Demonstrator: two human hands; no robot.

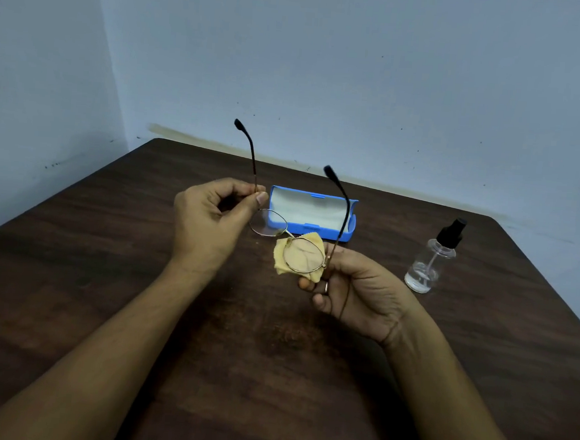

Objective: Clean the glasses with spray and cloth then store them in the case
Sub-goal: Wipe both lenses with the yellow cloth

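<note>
Thin gold-rimmed glasses (268,222) are held above the table, lenses toward me and both temple arms pointing up and away. My left hand (209,219) pinches the left temple near its hinge. My right hand (355,293) grips the right hinge and also holds a yellow cloth (280,258), which lies behind the right lens. An open blue case (310,230) with a pale lining lies on the table just behind the glasses. A clear spray bottle (431,259) with a black nozzle stands to the right, apart from both hands.
A dark wooden table (107,258) reaches to a pale blue wall at the back and left. Its right edge slants off past the spray bottle.
</note>
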